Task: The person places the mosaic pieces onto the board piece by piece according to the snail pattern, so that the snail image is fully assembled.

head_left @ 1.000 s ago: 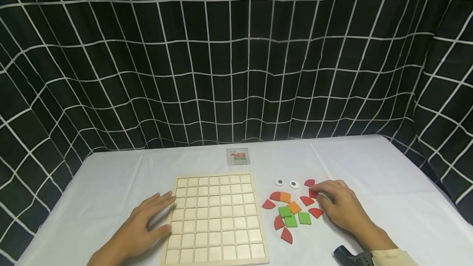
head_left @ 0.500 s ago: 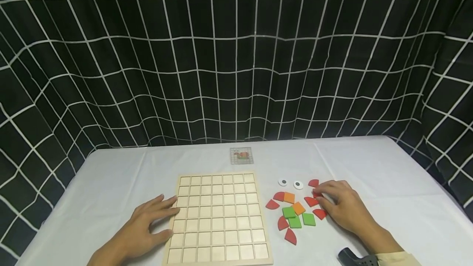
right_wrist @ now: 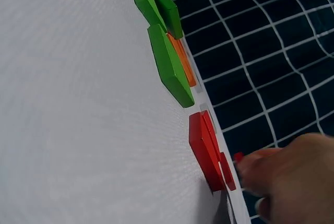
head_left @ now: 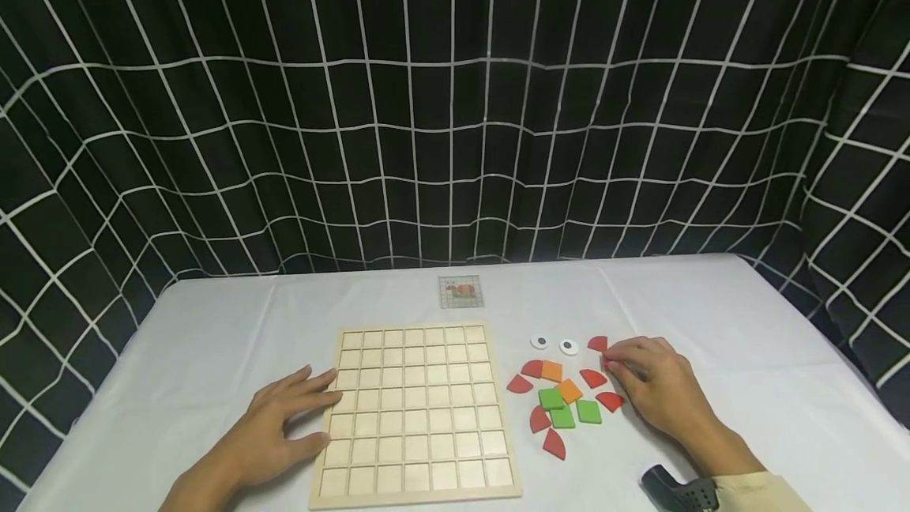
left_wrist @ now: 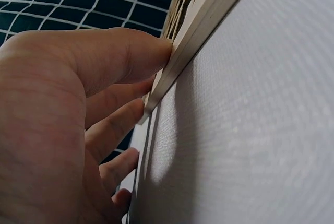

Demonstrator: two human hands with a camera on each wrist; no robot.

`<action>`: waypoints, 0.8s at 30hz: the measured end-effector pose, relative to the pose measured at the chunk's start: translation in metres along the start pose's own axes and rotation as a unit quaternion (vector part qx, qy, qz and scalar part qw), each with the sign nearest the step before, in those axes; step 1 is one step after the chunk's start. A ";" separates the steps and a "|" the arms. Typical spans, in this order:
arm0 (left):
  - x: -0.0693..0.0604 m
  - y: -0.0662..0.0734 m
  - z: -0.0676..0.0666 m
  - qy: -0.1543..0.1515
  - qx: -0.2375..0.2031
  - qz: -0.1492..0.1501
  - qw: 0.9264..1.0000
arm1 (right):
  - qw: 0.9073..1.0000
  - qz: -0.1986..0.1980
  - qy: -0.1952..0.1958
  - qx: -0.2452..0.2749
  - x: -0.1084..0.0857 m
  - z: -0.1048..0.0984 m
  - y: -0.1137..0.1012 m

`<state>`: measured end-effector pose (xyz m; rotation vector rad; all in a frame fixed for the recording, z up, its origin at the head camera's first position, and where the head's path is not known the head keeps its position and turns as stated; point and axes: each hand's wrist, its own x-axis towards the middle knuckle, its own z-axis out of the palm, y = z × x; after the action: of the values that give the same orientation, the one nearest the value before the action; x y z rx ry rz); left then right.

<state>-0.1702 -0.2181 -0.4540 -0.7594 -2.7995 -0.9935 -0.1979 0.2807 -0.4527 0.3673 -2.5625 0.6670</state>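
Pinched between thumb and index finger of the right hand [head_left: 657,385] is a red quarter-circle tile [head_left: 606,359], just off the right side of a loose spread of pieces. Fingertips cover most of it; the right-wrist view is blurred there and shows only a red speck.

Fingers spread and released, the left hand [head_left: 273,421] rests at the left edge of the wooden grid board [head_left: 415,498], its thumb touching the frame. Whether every other fingertip makes contact is hard to tell. Square recesses fill the board in rows, each showing pale bare wood.

Between board and right hand lie other red quarter-circles [head_left: 554,444], two orange squares [head_left: 569,391] and three green squares [head_left: 588,412], two of the green ones overlapping. Beyond them are two white eye discs [head_left: 568,347] with dark centres.

Farther back, near the far edge of the white cloth [head_left: 775,393], lies a clear gridded card [head_left: 460,291]; its small multicoloured figure is too tiny to make out. A dark wrist device [head_left: 678,494] and pale sleeve [head_left: 761,494] are cut off at the bottom.
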 end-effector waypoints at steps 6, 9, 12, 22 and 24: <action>0.000 0.002 -0.001 0.007 -0.005 0.004 1.000 | 0.998 -0.029 0.046 0.024 0.007 -0.004 -0.012; 0.001 0.003 -0.001 0.004 -0.009 -0.007 1.000 | 0.997 -0.044 0.053 0.033 0.013 -0.006 -0.023; 0.002 0.004 -0.002 -0.001 -0.008 -0.018 1.000 | 0.996 -0.058 0.052 0.041 0.020 -0.007 -0.036; 0.003 0.003 -0.001 -0.001 -0.009 -0.015 1.000 | 0.978 -0.153 0.076 0.119 0.042 0.005 -0.078; 0.003 0.002 -0.001 0.001 -0.008 -0.013 1.000 | 0.973 -0.168 0.083 0.135 0.046 0.009 -0.086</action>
<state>-0.1720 -0.2154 -0.4514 -0.7246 -2.8098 -1.0199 -0.2092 0.1974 -0.4030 0.7808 -2.1830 0.8755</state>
